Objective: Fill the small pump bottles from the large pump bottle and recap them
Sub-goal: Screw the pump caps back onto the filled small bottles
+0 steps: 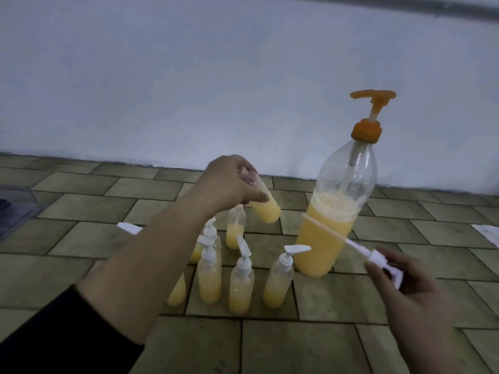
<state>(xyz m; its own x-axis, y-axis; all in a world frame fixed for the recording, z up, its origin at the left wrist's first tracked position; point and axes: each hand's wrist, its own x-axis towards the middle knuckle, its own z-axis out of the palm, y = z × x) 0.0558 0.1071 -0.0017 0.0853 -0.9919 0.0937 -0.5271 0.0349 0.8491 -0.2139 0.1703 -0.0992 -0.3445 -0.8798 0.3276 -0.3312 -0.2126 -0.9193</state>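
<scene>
Gripping an uncapped small bottle (pixel 263 202) by its neck, our left hand (pixel 229 182) tilts it above the capped bottles (pixel 244 279); our right hand (pixel 405 287) pinches its white pump cap (pixel 378 259) beside the large pump bottle (pixel 332 211).

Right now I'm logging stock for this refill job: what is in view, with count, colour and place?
Large bottle: one, clear with orange pump, part full of yellow liquid, right on the tiled floor.
Capped small bottles: at least four, white pumps, yellow liquid, centre; some hidden by the arm.
Uncapped bottle: one, standing behind them.
Held bottle: one, tilted, in left hand.
Loose pump: one, white, in right hand.
</scene>
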